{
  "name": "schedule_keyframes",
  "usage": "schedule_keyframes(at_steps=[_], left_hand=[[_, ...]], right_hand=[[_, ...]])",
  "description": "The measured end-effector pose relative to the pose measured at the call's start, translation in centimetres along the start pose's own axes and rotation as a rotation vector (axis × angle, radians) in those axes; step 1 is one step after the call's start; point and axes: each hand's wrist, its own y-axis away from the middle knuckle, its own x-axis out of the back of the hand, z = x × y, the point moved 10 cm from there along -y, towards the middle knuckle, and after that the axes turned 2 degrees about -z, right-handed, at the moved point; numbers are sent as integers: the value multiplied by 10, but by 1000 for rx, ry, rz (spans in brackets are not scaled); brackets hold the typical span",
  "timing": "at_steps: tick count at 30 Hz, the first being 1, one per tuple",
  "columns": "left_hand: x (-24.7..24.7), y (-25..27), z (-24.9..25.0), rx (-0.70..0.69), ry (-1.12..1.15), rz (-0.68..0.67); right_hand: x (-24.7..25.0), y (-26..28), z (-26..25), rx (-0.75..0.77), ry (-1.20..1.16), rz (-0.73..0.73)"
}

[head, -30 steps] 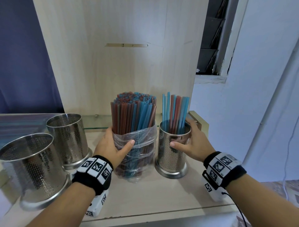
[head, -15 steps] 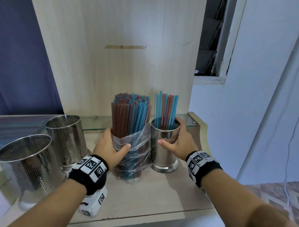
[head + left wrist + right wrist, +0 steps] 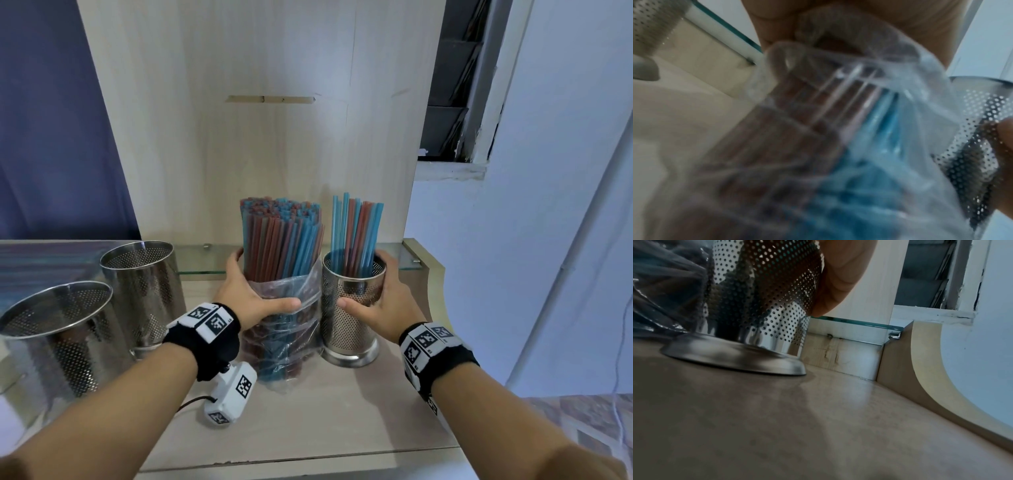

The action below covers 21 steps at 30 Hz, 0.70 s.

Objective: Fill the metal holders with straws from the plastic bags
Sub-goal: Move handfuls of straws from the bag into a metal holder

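Observation:
A clear plastic bag (image 3: 291, 329) of red and blue straws (image 3: 281, 240) stands upright on the wooden shelf (image 3: 308, 421). My left hand (image 3: 253, 298) grips it around the middle, thumb in front. In the left wrist view the bag (image 3: 818, 146) fills the frame, blurred. To its right stands a perforated metal holder (image 3: 352, 318) with several straws (image 3: 356, 236) in it. My right hand (image 3: 383, 298) curls round this holder, thumb in front, fingers behind. The right wrist view shows the holder (image 3: 756, 305) resting flat on its base.
Two empty perforated metal holders stand at the left: one (image 3: 144, 291) by the bag, a nearer one (image 3: 58, 339) at the shelf's left edge. A glass ledge (image 3: 205, 257) and a wooden back panel (image 3: 257, 120) close the rear. A curved side board (image 3: 920, 378) bounds the right.
My right hand has slid the holder with straws leftward, close beside the bag. My left hand has kept its grip on the bag.

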Motion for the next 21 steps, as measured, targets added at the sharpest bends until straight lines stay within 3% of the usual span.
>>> schedule_keyframes(at_steps=[5,9,13,16,21], left_hand=[[12,-2,-19,110,31,157],[26,-1,-20,67,163,272],[35,0,-4,-64,246,373],[28,-3,-1,-86,199,313],[1,-8,-6,20,-25,-6]], right_hand=[[2,-1,2,3,-6,-3],[3,-2,5,6,0,-8],[3,-3,7,11,-14,-13],[3,-3,8,16,-13,-19],[3,-3,9,11,-35,-27]])
